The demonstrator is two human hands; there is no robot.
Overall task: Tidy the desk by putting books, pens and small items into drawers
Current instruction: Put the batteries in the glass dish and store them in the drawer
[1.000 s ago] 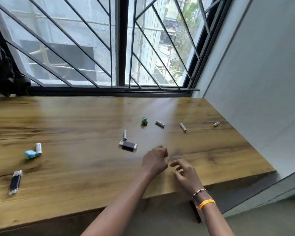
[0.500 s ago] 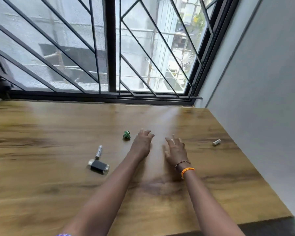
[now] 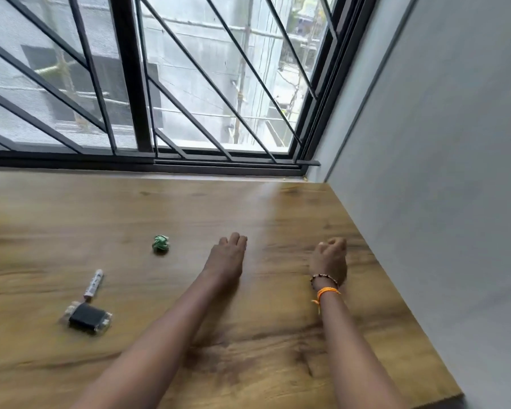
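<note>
1. Your left hand (image 3: pixel 227 258) lies knuckles-up on the desk (image 3: pixel 292 349), its fingers curled under at the far end; whether that grip pinches anything you cannot tell.
2. Your right hand (image 3: pixel 329 259) sits well to the right of it, fingers bunched together in a loose fist; whatever that grip may hold is hidden.
3. A crumpled green item (image 3: pixel 160 244) rests on the desk to the left of your left hand, apart from it.
4. Farther left and nearer you lies a small white cylinder (image 3: pixel 93 284), and just beside its near end a black block with clear ends (image 3: pixel 87 317).
</note>
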